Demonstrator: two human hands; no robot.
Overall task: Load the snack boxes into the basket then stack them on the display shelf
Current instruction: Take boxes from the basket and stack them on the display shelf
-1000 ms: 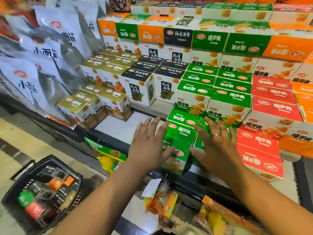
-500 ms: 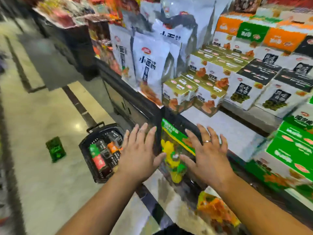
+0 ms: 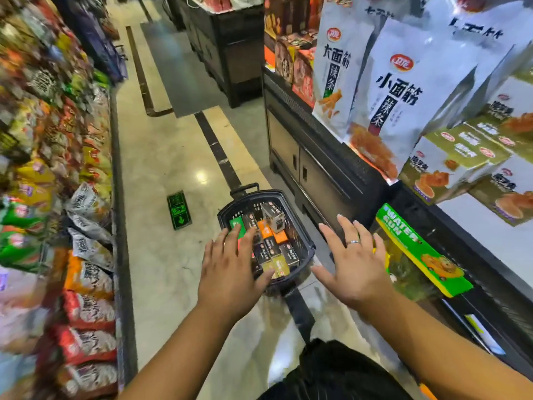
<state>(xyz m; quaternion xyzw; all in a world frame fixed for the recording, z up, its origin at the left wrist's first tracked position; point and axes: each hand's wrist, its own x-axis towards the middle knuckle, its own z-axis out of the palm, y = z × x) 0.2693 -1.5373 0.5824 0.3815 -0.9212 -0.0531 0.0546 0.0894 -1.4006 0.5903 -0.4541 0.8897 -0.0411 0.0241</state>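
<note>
Basket [image 3: 300,243]: black mesh. Snack boxes [image 3: 271,241] inside: black, orange, green, olive. Floor marker [image 3: 179,209]: black with green arrow. Shelf bags [image 3: 409,90]: white, black characters, red logo.

Open beige polished floor [image 3: 161,168] runs from nine to twelve o'clock of the black plastic mesh basket [image 3: 300,238], its top open over packed small cartons [image 3: 271,246], while the dark display cabinet [image 3: 317,171] stands close at three o'clock.
</note>
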